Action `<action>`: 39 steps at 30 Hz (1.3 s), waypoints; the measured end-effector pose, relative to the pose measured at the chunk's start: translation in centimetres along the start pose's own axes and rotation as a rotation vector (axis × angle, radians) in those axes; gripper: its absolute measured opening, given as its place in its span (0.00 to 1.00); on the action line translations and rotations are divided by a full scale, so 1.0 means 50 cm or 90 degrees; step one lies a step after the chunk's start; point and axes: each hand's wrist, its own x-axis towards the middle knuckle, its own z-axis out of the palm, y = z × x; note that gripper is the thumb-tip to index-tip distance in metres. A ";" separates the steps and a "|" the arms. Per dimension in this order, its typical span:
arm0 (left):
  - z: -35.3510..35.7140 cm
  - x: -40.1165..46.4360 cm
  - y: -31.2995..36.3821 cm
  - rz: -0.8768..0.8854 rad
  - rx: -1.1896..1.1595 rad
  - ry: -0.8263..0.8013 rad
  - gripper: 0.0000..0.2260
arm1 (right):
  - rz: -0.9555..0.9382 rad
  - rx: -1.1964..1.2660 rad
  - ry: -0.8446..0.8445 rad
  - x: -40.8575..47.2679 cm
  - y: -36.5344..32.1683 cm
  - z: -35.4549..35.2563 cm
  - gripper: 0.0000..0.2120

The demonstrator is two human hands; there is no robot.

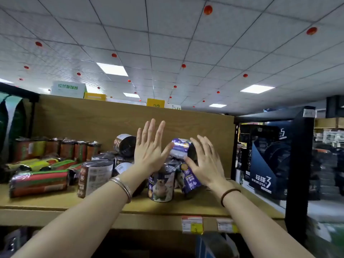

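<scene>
two hands up in front of the wooden shelf [195, 203], both wide open; left hand [149, 149] has its fingers straight and fanned upward, thumb tip at the left side of the purple roll [179, 148]; right hand [204, 162] is splayed too, palm over the roll's dark right end, thumb just under it; neither hand curls round it, and actual contact is hard to call; the purple roll lies on its side on top of the stacked rolls, between the two hands; below it stand a hamster-print roll [161, 183], upright, and a tilted purple roll [189, 180], leaning right; dark rolls [93, 175] sit left of the wrists, red-green packs [39, 180] further left; price tags [191, 223] on the shelf edge
</scene>
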 end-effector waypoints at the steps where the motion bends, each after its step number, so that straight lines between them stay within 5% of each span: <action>1: 0.001 0.007 0.001 -0.017 0.004 -0.012 0.33 | -0.001 0.030 -0.012 -0.002 0.004 0.003 0.34; 9: 0.054 0.048 0.000 -0.088 -0.054 -0.130 0.30 | -0.033 0.135 -0.204 -0.020 0.038 0.039 0.27; 16: 0.087 0.087 0.033 -0.136 -0.227 -0.234 0.33 | -0.010 0.229 -0.124 -0.030 0.062 0.031 0.21; 26: 0.117 0.121 0.044 -0.150 -0.213 -0.342 0.35 | 0.113 0.393 0.144 0.011 0.131 -0.011 0.16; 29: 0.121 0.131 0.035 -0.161 -0.222 -0.362 0.35 | 0.156 0.333 0.205 0.050 0.148 -0.018 0.18; 39: 0.146 0.163 0.020 -0.181 -0.247 -0.444 0.43 | 0.265 0.234 0.124 0.162 0.232 0.068 0.25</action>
